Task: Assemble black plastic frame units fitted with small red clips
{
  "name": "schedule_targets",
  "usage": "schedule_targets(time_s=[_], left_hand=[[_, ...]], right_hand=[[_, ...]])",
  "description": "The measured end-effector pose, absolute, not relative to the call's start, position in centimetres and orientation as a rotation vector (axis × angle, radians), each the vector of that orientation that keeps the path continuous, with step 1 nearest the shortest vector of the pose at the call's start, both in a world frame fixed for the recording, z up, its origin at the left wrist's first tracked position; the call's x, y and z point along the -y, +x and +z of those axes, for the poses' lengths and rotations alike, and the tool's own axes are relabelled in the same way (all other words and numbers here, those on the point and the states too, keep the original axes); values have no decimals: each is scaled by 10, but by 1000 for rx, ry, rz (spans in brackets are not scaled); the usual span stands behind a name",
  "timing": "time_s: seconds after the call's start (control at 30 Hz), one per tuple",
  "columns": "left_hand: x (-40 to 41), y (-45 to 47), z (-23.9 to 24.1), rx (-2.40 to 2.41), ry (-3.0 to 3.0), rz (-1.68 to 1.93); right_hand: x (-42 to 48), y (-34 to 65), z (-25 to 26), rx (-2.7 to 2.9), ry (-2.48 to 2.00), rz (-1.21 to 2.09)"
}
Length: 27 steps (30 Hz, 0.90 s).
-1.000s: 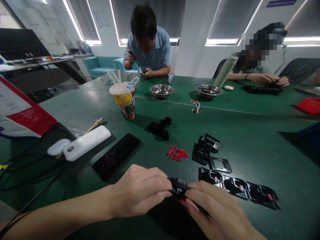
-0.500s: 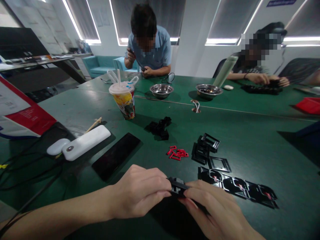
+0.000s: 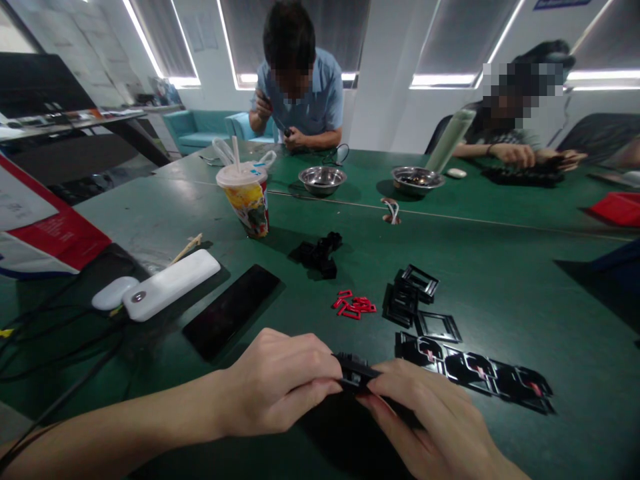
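Observation:
Between my two hands is a small black plastic part (image 3: 354, 375), held low over the green table. My left hand (image 3: 285, 380) pinches its left end between thumb and fingers. The right end is gripped by my right hand (image 3: 425, 407), with the thumb underneath. My fingers hide much of the part. Just beyond lie several small red plastic rings (image 3: 354, 305). Right of them is a loose group of black rectangular frames (image 3: 407, 293). Beside my right hand, a row of joined black frames (image 3: 475, 370) with reddish pieces in them lies flat.
A pile of black parts (image 3: 320, 255) lies farther back. On the left are a phone (image 3: 233, 310), a white power bank (image 3: 173, 285) with cables and a lidded drink cup (image 3: 246, 200). Beyond stand two metal bowls (image 3: 323, 180). Two people work across the table (image 3: 500, 267).
Both hands stay in nearly the same place, and the black part between them has tilted slightly. The person on the right has shifted their hands a little.

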State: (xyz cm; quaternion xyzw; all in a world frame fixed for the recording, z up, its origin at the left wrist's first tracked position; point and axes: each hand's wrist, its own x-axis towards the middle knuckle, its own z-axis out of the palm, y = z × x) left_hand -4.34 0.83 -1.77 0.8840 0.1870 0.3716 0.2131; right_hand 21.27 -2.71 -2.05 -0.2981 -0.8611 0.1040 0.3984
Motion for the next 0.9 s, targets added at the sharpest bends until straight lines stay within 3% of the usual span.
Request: schedule_targets(time_s=[0.9], left_hand=[[-6, -50, -20, -647, 2412, 949]], right_hand=[[24, 213, -12, 2253, -724, 69]])
